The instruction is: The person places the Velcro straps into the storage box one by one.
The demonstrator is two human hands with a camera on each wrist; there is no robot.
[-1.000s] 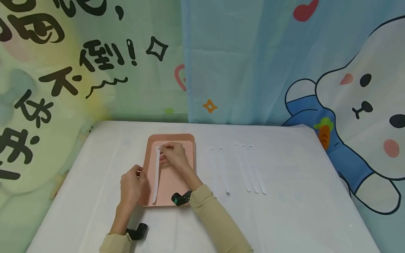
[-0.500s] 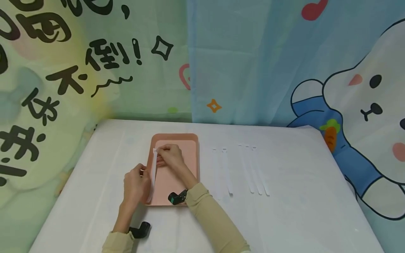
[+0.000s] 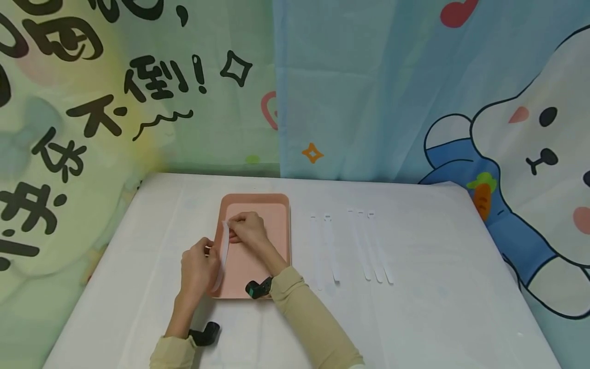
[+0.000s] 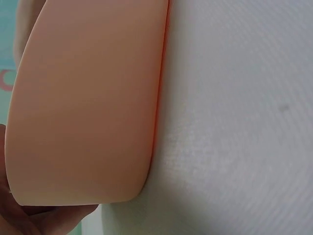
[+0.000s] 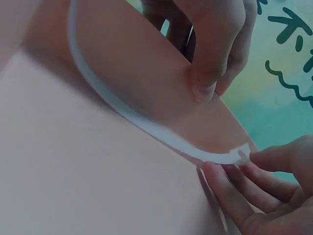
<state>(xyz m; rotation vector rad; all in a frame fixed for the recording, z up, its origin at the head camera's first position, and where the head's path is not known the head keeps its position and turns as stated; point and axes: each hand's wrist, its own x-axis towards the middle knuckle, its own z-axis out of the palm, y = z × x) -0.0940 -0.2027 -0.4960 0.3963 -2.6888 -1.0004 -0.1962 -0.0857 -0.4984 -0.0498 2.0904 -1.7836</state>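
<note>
A thin, flexible white strip (image 3: 224, 251) curves along the inside of the left wall of a shallow pink tray (image 3: 244, 274). My right hand (image 3: 249, 228) pinches the strip's far end, which looks slightly wider in the right wrist view, where the band (image 5: 117, 105) bows in a long arc. Over the tray's left rim, my left hand (image 3: 199, 266) grips the wall, its thumb inside; the right wrist view has that same left hand (image 5: 215, 44) at the top. The left wrist view is mostly the tray's outer wall (image 4: 88, 107).
Several similar white strips (image 3: 334, 256) lie side by side on the white table (image 3: 442, 307), right of the tray. Behind the table hangs a printed curtain (image 3: 341, 77). A black wrist camera (image 3: 205, 334) sits on the left wrist, another camera (image 3: 258, 288) on the right.
My right hand has brought the strip leftward, from over the tray's floor to against its left wall. The strip's far end has come slightly nearer. The left hand stays at the rim.
</note>
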